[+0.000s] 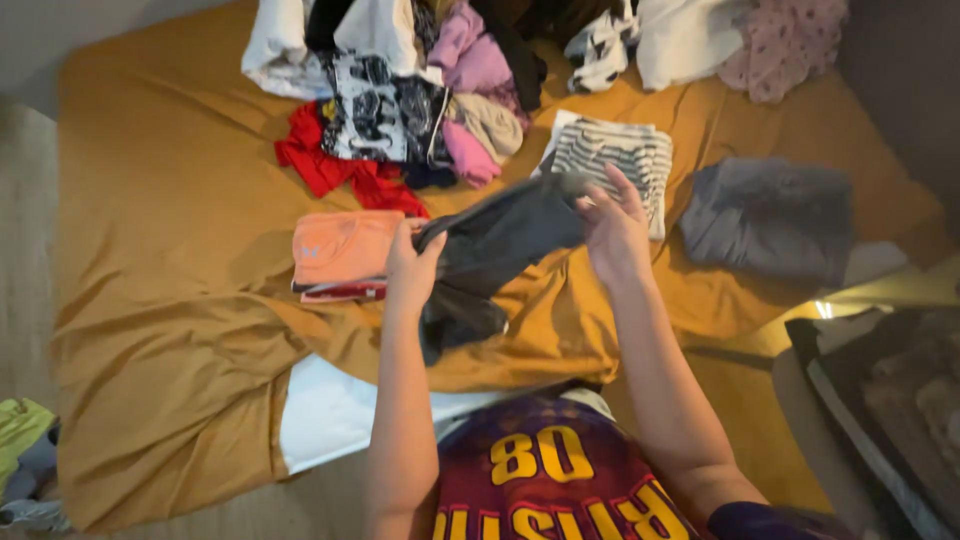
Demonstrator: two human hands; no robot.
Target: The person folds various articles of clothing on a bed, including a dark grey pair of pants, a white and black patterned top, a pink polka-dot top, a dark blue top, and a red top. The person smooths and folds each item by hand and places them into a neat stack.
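Left hand [412, 268] pinching one end of dark shorts [495, 250], right hand [615, 232] gripping the other end, fingers partly spread. Shorts up off the bed [160, 230], blurry. Orange shirt [342, 246] folded just left. Striped shirt [620, 155] behind. Grey cloth [768, 215] right.

No packages, signs or screens showed anywhere around the hands. The nearest thing to a label was a small pale mark printed on the folded orange garment [340, 248], which lay just to the left of the left hand [412, 268]. It sat near that garment's lower left corner and was too small and blurred to make out its shape.
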